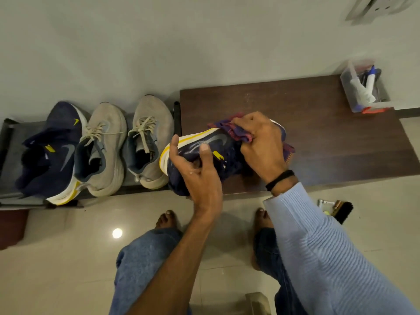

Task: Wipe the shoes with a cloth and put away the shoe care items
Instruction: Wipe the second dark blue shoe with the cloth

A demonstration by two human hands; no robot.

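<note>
**Floor** (pixel 68 258): pale, glossy tile that mirrors a ceiling light. The person stands on it barefoot. Any drip of cleaner would likely make it slippery.

**Table** (pixel 329 137): flat, rectangular, dark wood grain, set against the wall. The shoe under treatment lies at its near left part, with the heel end past the front edge.

**Rack** (pixel 9 133): low and dark, just beside the table's left end. It carries a navy shoe (pixel 56 151) and two grey shoes (pixel 106 142) packed side by side. Whether these have been wiped cannot be told.

**Held shoe** (pixel 218 138): navy knit upper and thick white foam sole with a yellow stripe, lying on its side. Should the grip slacken, the overhanging heel could tip it to the floor.

**Container** (pixel 347 92): clear plastic box at the table's far right corner, holding tube-like items. A knock could send it off the corner.

**Hands**: the left hand (pixel 197 173) grips the heel end, thumb at the sole and fingers curled over the upper. The right hand (pixel 261 142) is closed on the cloth and presses it on the toe end.

**Cloth** (pixel 236 130): soft, crumpled, purple and red. The part of the shoe under the left hand may be missed.

**Brush** (pixel 343 211): dark bristles. It lies on the floor near the right foot, not yet put away, and could be trodden on.
</note>
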